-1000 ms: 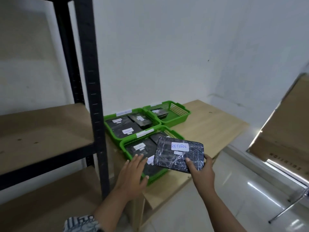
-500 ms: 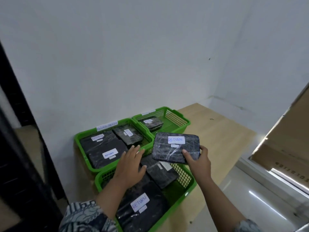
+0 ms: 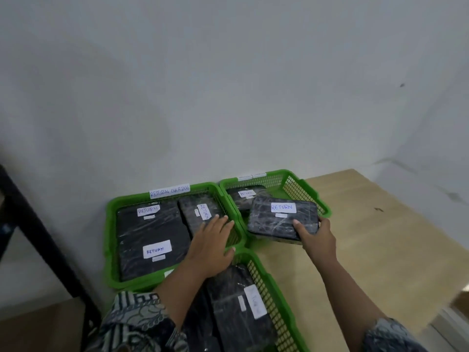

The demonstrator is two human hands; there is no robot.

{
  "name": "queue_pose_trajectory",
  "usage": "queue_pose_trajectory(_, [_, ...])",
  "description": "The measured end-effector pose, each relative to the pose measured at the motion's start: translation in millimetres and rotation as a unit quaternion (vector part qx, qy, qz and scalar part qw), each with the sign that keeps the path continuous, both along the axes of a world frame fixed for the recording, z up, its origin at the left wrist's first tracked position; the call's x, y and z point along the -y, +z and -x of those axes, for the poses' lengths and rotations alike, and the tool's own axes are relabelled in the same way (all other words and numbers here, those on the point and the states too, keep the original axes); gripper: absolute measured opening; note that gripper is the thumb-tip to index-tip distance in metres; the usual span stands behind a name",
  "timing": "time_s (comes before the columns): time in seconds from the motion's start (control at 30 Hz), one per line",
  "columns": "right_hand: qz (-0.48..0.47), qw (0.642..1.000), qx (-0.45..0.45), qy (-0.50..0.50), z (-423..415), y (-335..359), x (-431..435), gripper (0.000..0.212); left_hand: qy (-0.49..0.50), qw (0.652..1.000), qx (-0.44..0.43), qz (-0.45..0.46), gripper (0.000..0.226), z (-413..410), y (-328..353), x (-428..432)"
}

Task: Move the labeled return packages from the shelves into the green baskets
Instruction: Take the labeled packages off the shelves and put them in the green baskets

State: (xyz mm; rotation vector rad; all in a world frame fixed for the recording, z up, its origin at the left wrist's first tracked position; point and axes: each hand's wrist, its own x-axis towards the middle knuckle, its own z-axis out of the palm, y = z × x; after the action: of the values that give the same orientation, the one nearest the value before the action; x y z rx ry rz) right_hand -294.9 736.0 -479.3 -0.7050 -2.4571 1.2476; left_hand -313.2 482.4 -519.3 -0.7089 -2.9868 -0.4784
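Observation:
My right hand [image 3: 316,237] grips the near edge of a black plastic-wrapped package [image 3: 281,219] with a white RETURN label, holding it over the far right green basket [image 3: 312,191]. That basket has another labeled package [image 3: 243,196] inside. My left hand [image 3: 212,247] lies flat with straight fingers over the right side of the far left green basket [image 3: 109,224], touching a package [image 3: 198,214] there. This basket bears a RETURN OVERDUE tag and holds several labeled packages. A third green basket [image 3: 276,295] near me also holds wrapped packages [image 3: 236,308].
The baskets stand on a light wooden table [image 3: 380,237] against a white wall. A black metal shelf post [image 3: 45,250] slants at the left. Bare tabletop stretches to the right of the baskets.
The view moved right and closer to the baskets, and the shelf slid out of sight. My right hand carried the package forward over the far right basket. My left hand moved onto the far left basket.

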Motion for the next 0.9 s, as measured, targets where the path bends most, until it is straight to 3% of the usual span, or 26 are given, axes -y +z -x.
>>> queue_pose_trajectory(0.3, [-0.074,0.981,0.116,0.139,123,-30,-72,0.048,0.116,0.992,0.05,0.012,0.064,66,-22,-73])
queue_pose_trajectory(0.5, [-0.124,0.945,0.198,0.228,162,-51,-90,0.057,0.197,0.979,0.053,0.022,0.065,86,-40,-95])
queue_pose_trajectory(0.67, [-0.129,0.924,0.249,0.261,172,-71,-84,0.058,0.212,0.976,0.035,0.03,0.064,86,-56,-100])
queue_pose_trajectory(0.8, [-0.218,0.885,0.314,0.266,172,-86,-71,0.066,0.217,0.976,0.018,0.018,0.069,87,-62,-101])
queue_pose_trajectory(0.9, [-0.253,0.881,0.316,0.245,173,-93,-69,0.068,0.217,0.976,0.003,0.012,0.066,87,-66,-102])
